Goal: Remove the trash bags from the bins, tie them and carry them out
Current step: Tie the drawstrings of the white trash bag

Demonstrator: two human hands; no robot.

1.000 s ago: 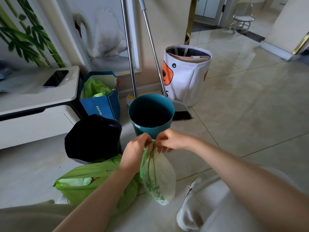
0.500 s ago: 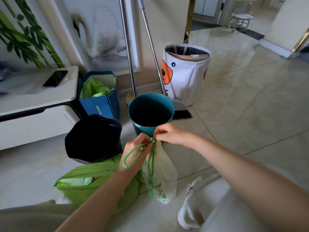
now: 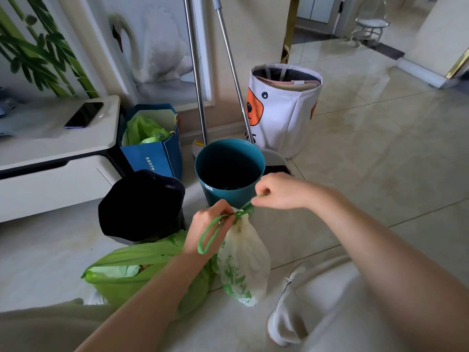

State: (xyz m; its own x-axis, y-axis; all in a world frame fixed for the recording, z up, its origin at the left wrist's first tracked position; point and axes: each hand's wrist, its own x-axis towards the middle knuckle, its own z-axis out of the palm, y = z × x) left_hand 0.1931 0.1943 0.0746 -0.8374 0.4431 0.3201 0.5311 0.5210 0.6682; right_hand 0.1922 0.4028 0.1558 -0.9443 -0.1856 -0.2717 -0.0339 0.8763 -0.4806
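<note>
**Drawstring pulled taut over the small white bag**

I see the small white trash bag with green print hanging just above the floor, in front of the teal bin. Its neck is gathered tight by a green drawstring.

My left hand has its fingers curled on the drawstring right at the bag's neck, and a loop of the cord hangs down across the back of that wrist. My right hand pinches the other end of the cord with fingers closed, drawn up and to the right, so the string runs taut between the two hands.

The teal bin stands upright and looks dark inside; I cannot tell whether anything is left in it. To its left is a black bin, tilted toward me. A larger green trash bag lies on the floor beneath my left forearm, touching the white bag.

Behind stand a blue paper bag holding green plastic, two metal poles, and a white fabric basket. A phone lies on the counter at left.
</note>
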